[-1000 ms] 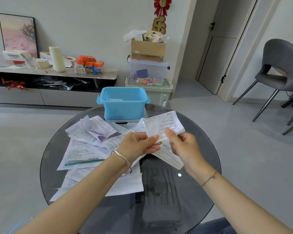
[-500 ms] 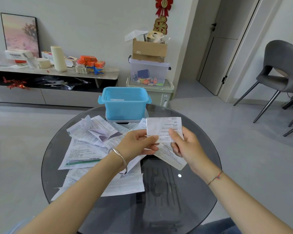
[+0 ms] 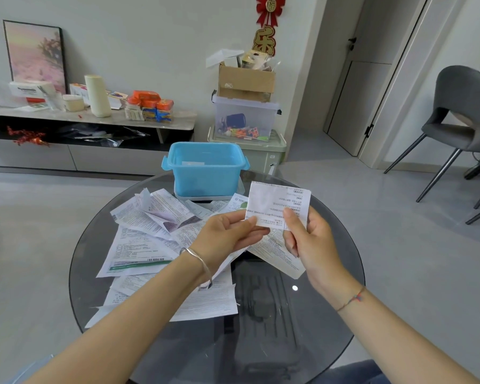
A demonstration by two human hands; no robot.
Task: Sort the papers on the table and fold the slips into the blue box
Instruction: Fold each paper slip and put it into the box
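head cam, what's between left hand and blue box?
In the head view, loose printed papers lie on the glass table between the left hand, which pinches a slip, and the blue box.

Box [image 3: 205,176] at the far edge of the table [image 3: 330,314], papers [image 3: 150,245] before it.
The papers lie left and middle; above them, left hand [image 3: 227,234] and right hand [image 3: 311,239] hold a slip [image 3: 277,203] between them. Behind, a sideboard [image 3: 67,117] stands left and a chair [image 3: 460,120] right.
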